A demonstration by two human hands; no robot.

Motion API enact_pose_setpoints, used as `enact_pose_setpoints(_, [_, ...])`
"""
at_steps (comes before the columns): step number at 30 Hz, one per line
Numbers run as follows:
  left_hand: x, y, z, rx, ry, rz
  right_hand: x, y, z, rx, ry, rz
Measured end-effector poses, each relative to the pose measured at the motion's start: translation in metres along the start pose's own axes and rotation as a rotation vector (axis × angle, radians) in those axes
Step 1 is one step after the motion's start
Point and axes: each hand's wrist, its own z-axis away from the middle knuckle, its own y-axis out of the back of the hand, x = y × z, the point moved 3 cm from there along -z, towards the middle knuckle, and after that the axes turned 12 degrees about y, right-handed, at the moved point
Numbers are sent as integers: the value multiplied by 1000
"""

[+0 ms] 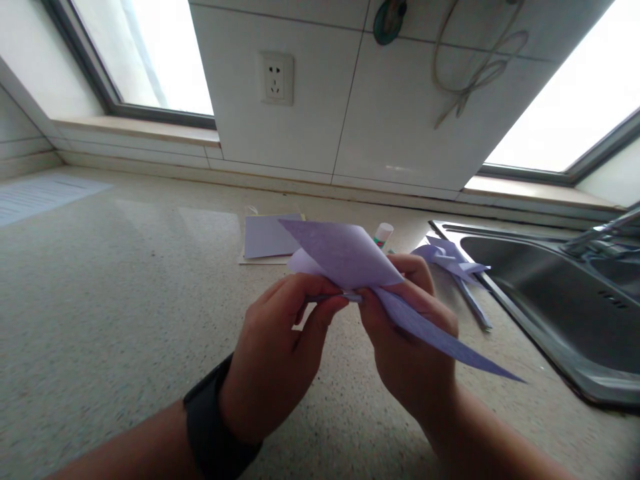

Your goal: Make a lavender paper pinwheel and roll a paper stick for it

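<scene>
- One speckled beige counter (pixel 110 280) fills the lower view, running back to a white tiled wall (pixel 320 100).
- Two bright windows sit in that wall, one at upper left (pixel 150 53), one at upper right (pixel 575 93).
- One steel sink (pixel 550 313) is set into the counter at the right; part of one tap (pixel 600 237) shows above it.
- Two bare hands meet above the middle of the counter, fingertips almost touching each other.
- The left hand (pixel 280 353) wears one dark wristband (pixel 215 427); its thumb and fingers are pinched narrowly on the middle of a folded lilac paper (pixel 350 257).
- The right hand (pixel 410 340) is curled closed around the same paper from the other side.
- The one held paper is off the counter, between both hands: one broad flap stands up and back, one long point (pixel 450 343) slants down to the right past the right wrist.
- One flat lilac sheet (pixel 267 237) lies on a pale card on the counter behind the hands.
- One finished lilac paper pinwheel on a stick (pixel 455 267) lies just beside the sink's rim.
- One printed sheet (pixel 40 197) lies at the far left.
- One glue stick (pixel 384 233) with a white cap peeks out behind the held paper.
- One white socket (pixel 276 79) is on the wall, and one looped pale cord (pixel 475 67) hangs to its right.
</scene>
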Motion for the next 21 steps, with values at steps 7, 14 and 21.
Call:
enact_pose_setpoints(7, [7, 4, -2, 32, -109, -92, -3, 2, 1, -21, 38, 59])
enact_pose_setpoints(14, [8, 5, -3, 14, -116, -104, -3, 1, 1, -44, 100, 119])
enact_pose_setpoints(21, [10, 6, -3, 31, -165, -130, -8, 4, -3, -34, 186, 203])
